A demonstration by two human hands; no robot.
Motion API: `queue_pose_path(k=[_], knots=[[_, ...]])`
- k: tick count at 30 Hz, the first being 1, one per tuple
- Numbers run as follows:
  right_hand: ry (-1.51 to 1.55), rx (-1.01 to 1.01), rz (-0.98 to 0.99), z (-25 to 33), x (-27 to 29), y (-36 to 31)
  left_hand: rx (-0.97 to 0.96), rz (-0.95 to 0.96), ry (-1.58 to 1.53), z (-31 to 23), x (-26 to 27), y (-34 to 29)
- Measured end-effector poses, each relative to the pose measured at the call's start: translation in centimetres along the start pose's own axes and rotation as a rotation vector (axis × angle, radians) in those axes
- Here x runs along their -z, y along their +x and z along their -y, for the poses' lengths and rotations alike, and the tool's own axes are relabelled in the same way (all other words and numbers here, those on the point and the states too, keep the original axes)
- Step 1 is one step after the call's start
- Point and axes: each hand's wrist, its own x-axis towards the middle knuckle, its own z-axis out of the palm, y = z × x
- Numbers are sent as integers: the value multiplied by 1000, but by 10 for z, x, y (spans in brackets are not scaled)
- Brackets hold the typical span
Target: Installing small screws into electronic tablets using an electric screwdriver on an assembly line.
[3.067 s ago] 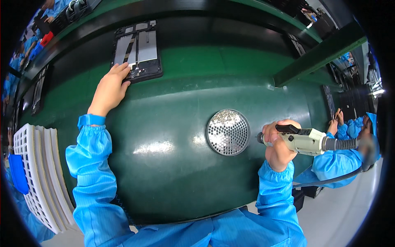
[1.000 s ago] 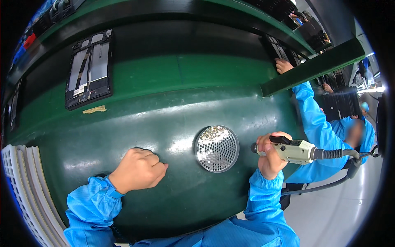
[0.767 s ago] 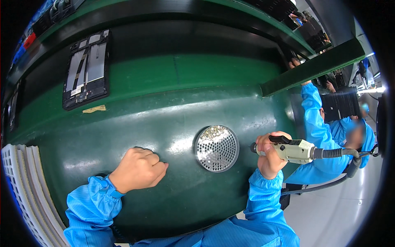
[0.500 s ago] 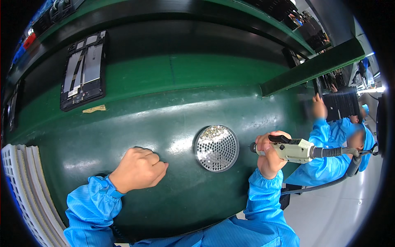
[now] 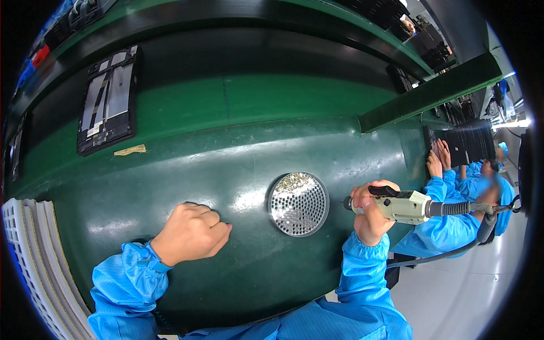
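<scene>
My left hand rests on the green table as a closed fist, and nothing shows sticking out of it. On the other side, my right hand is wrapped around the front of a pale electric screwdriver, which lies level with its tip pointing left. A cable leaves its rear end toward the right. Between my hands, nearer the right one, stands a round metal dish with a perforated plate and small shiny screws gathered at its far side. Neither hand touches the dish.
A black tablet-like device with its inside exposed lies on the green strip beyond the table. Near it is a scrap of yellowish tape. White trays stand at left. A green post slants across at right, near a co-worker's hands.
The tablet-like device has shifted a little to the left. The co-worker's raised hand has come down, and both their hands now show together. My own hands and the screwdriver have stayed put.
</scene>
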Motion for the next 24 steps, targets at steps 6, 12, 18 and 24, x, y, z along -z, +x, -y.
queue_pose_path(k=[6, 12, 18, 24], knots=[[-11, -15, -3, 1, -1, 1, 3, 8, -15, 2, 0, 1], [-12, -25, -11, 3, -2, 3, 6, 9, -23, 3, 1, 3], [40, -13, 11, 2, 1, 3, 1, 13, -27, 5, 1, 4], [32, -22, 3, 3, 2, 3, -1, 17, -41, 6, 0, 5]])
